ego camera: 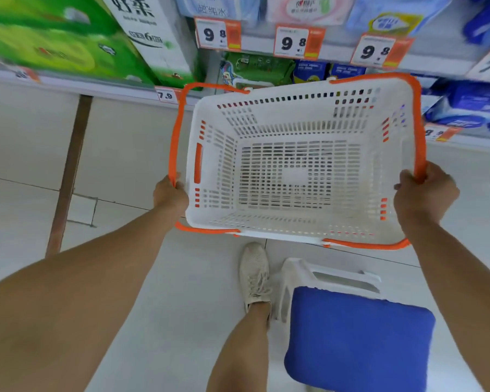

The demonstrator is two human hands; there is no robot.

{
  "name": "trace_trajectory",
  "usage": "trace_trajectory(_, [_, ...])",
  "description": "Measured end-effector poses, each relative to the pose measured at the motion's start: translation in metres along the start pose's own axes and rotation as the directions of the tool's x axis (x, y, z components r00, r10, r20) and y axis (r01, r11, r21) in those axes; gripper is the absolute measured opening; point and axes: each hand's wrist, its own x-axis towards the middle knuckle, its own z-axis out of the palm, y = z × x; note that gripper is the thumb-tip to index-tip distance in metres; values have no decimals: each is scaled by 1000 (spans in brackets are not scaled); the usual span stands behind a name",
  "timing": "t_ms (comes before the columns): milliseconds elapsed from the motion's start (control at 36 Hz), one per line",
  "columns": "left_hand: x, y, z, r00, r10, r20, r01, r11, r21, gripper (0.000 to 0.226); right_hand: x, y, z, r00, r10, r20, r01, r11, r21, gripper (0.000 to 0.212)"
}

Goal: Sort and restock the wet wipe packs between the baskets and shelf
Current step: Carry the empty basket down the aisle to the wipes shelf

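I hold an empty white basket with orange handles in the air in front of the shelf. My left hand grips its left rim and orange handle. My right hand grips the right rim and handle. Nothing lies inside the basket. Behind it, green wet wipe packs and blue packs sit on the lower shelf. More packs, pink and blue, stand on the upper shelf above price tags.
A white stool with a blue cushion stands on the tiled floor by my right foot. Green tissue cartons fill the shelf at left, above a brown post. Blue packs sit at right.
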Motion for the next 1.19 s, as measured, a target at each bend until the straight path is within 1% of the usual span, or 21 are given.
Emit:
trace_trajectory(83, [4, -8, -1, 992, -64, 107, 79, 987, -140, 28, 2, -9, -17, 997, -51, 62, 50, 998, 28, 12])
trace_trajectory(139, [1, -9, -2, 979, -101, 178, 134, 973, -189, 29, 2, -15, -27, 995, -51, 87, 48, 998, 45, 12])
trace_trajectory(222, [-6, -5, -7, 965, -147, 218, 182, 972, -149, 38, 1, -25, -37, 987, -16, 161, -1, 995, 104, 9])
trace_trajectory(278, [-9, -1, -12, 930, -201, 307, 260, 952, -164, 42, 3, -33, -44, 980, -12, 199, -18, 989, 147, 9])
trace_trajectory(306, [-10, 0, -16, 907, -229, 353, 303, 938, -168, 42, 4, -39, -49, 978, -10, 210, -26, 986, 167, 8])
trace_trajectory(361, [-12, 3, -24, 875, -261, 407, 351, 922, -162, 28, 4, -50, -58, 976, -37, 214, -9, 977, 211, 5])
trace_trajectory(417, [-15, 6, -30, 864, -264, 428, 365, 915, -173, 12, 4, -59, -65, 975, -63, 212, 15, 975, 221, 5])
trace_trajectory(444, [-18, 8, -32, 863, -261, 433, 367, 912, -183, 11, 6, -62, -69, 976, -58, 211, 11, 975, 220, 4])
trace_trajectory(528, [-29, 13, -39, 854, -239, 463, 367, 906, -208, 14, 14, -69, -85, 972, -27, 232, -17, 983, 185, 8])
trace_trajectory(611, [-44, 20, -51, 851, -209, 483, 380, 878, -290, 17, 29, -79, -102, 975, 12, 224, -53, 983, 177, 15])
trace_trajectory(667, [-58, 33, -66, 878, -188, 441, 344, 888, -305, 20, 32, -88, -117, 973, 36, 228, -70, 987, 144, 26])
trace_trajectory(722, [-69, 48, -81, 943, -160, 293, 233, 943, -237, 35, 29, -98, -131, 977, 42, 209, -73, 988, 139, 29])
trace_trajectory(778, [-84, 65, -101, 996, -42, 76, 50, 993, -106, 37, 20, -107, -146, 980, 56, 191, -72, 995, 75, 22])
trace_trajectory(806, [-92, 75, -110, 1000, 29, 6, -29, 998, -59, 33, 17, -108, -153, 981, 72, 180, -78, 997, 24, 25])
trace_trajectory(833, [-101, 85, -118, 996, 82, -29, -83, 996, -20, 29, 14, -107, -162, 982, 94, 162, -93, 996, -16, 33])
trace_trajectory(861, [-111, 97, -125, 991, 126, -43, -125, 992, 21, 25, 11, -104, -171, 980, 126, 153, -120, 992, -49, 39])
trace_trajectory(917, [-130, 119, -133, 977, 212, -23, -208, 971, 113, 24, 10, -98, -194, 977, 173, 127, -163, 983, -85, 43])
trace_trajectory(972, [-150, 139, -130, 956, 294, -2, -287, 937, 197, 26, 15, -90, -223, 980, 180, 91, -164, 974, -156, 43])
trace_trajectory(1056, [-184, 167, -107, 936, 348, 49, -347, 894, 283, 27, 27, -75, -276, 981, 183, 60, -163, 957, -239, 37])
trace_trajectory(1111, [-207, 187, -83, 922, 375, 95, -386, 868, 313, 29, 39, -59, -312, 973, 226, 52, -207, 946, -248, 31])
trace_trajectory(1194, [-244, 225, -36, 890, 428, 156, -456, 836, 307, 27, 63, -21, -361, 962, 270, -50, -274, 949, -156, 32])
